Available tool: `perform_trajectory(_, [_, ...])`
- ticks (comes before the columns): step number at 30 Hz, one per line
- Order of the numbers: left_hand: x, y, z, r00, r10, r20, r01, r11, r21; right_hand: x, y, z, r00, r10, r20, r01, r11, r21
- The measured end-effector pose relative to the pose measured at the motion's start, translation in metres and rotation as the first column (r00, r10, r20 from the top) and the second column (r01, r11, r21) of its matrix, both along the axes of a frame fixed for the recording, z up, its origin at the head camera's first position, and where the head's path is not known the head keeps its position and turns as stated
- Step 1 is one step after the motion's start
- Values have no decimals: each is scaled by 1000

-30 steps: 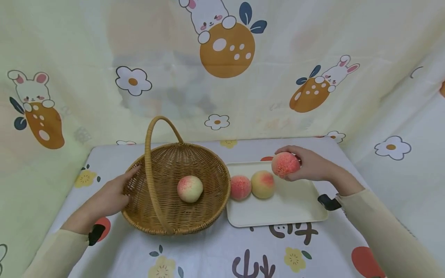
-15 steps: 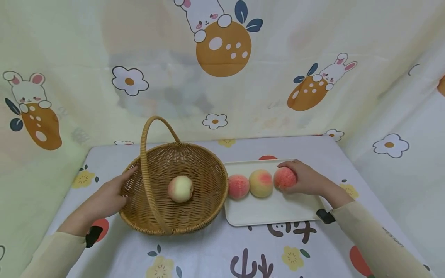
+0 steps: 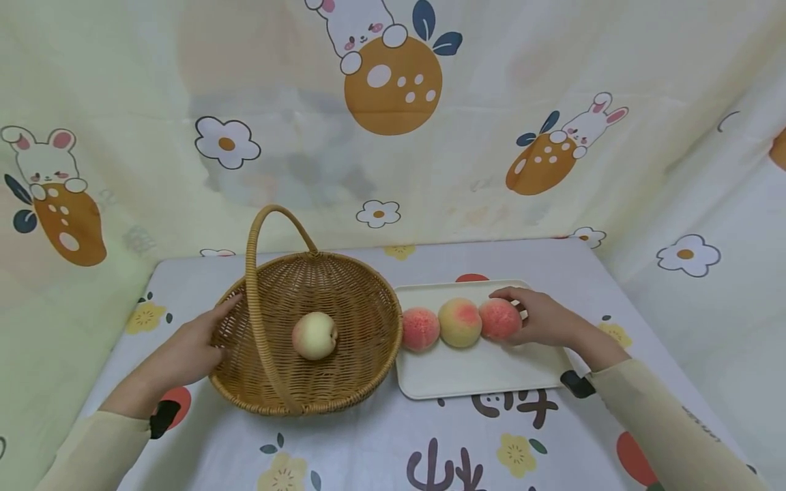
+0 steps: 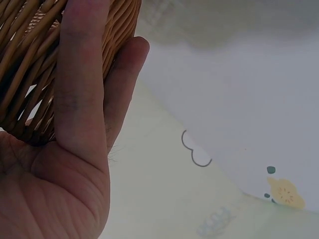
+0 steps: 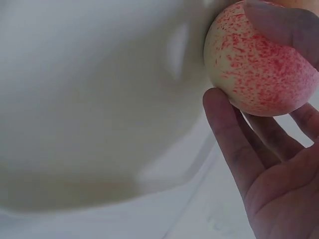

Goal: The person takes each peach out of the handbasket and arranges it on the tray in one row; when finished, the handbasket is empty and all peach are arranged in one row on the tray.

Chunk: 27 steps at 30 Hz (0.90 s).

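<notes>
My left hand [image 3: 187,348] grips the left rim of a brown wicker basket [image 3: 362,293] with a tall hoop handle. The left wrist view shows fingers against the basket's weave [image 4: 30,64]. Inside the basket lies one pale peach [image 3: 315,335] with a pink blush. My right hand [image 3: 543,319] holds a pink-red peach [image 3: 499,318] at the right end of a row on a cream tray [image 3: 473,375]. Its thumb and fingers touch that peach's speckled skin [image 5: 264,64] in the right wrist view. Left of it sit a yellow peach [image 3: 460,322] and another pink peach [image 3: 420,330].
The tray stands right beside the basket, whose right rim reaches the tray's left edge. A patterned white tablecloth [image 3: 356,457] covers the table. A curtain [image 3: 295,164] printed with rabbits and flowers hangs behind and at both sides.
My right hand has lowered its peach to the tray and shifted it left against the yellow peach. The basket's peach has rolled left and turned. My left hand keeps its grip on the rim.
</notes>
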<state>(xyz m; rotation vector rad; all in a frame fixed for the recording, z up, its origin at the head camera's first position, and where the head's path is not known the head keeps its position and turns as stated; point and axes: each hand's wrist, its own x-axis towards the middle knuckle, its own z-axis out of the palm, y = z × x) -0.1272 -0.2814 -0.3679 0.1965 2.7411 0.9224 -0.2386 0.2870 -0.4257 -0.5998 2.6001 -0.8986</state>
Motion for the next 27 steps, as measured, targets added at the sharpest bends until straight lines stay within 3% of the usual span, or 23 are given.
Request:
perform_trajectory(4, [0,0,0,1000,0,-6,0,1000,-4,-1,-5,12,1000,24,-11,-24,999,30])
perform_trajectory(8, [0,0,1,1000,-2,-10,2,1000,-6,-6,-24,45,996,64,-61,-65,998,-13])
perform_trajectory(13, [0,2,1,1000,3,-4,-3,1000,-6,-21,-71,90,988,142,-63,-149,983,-112])
perform_trajectory(18, [-2,5,3,1000,7,-6,-7,1000,-12,-32,-131,123,969,243,-45,-247,959,-137])
perform_trajectory(22, [-2,6,3,1000,12,-1,-12,1000,-6,-38,-183,132,945,326,-35,-327,938,-113])
perform_trajectory(27, [-1,7,3,999,28,21,-28,1000,4,-41,-239,127,901,435,7,-432,897,-97])
